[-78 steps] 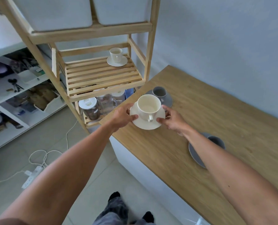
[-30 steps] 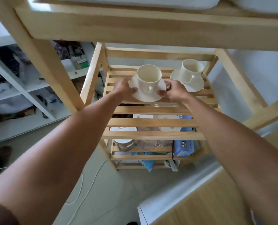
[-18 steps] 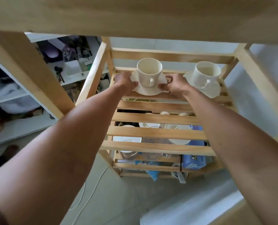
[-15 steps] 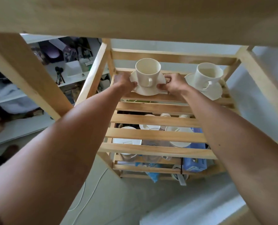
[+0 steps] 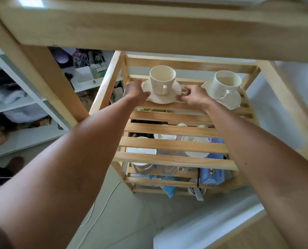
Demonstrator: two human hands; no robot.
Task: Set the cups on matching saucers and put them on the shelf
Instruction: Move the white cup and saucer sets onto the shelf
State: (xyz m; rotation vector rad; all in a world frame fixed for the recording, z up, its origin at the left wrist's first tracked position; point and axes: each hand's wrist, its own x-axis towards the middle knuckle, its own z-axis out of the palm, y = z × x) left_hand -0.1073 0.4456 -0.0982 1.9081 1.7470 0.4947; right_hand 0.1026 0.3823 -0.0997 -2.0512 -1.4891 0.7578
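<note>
A cream cup (image 5: pixel 162 79) stands upright on a matching cream saucer (image 5: pixel 160 99), handle towards me. The saucer sits at the back left of the slatted wooden shelf (image 5: pixel 167 130). My left hand (image 5: pixel 136 92) grips the saucer's left rim and my right hand (image 5: pixel 194 97) pinches its right rim. To the right, another cream cup (image 5: pixel 225 83) stands on its own saucer (image 5: pixel 230 103) at the back right of the same shelf, just beside my right hand.
A thick wooden beam (image 5: pixel 149 27) of the rack crosses close overhead. Below the slats sit lidded jars and a blue box (image 5: pixel 211 175). A white shelving unit (image 5: pixel 23 108) stands to the left. The table corner (image 5: pixel 257 238) is at the bottom right.
Both hands carried the cup and saucer from the table into the rack. In the last half second the saucer shifted slightly back and down onto the slats.
</note>
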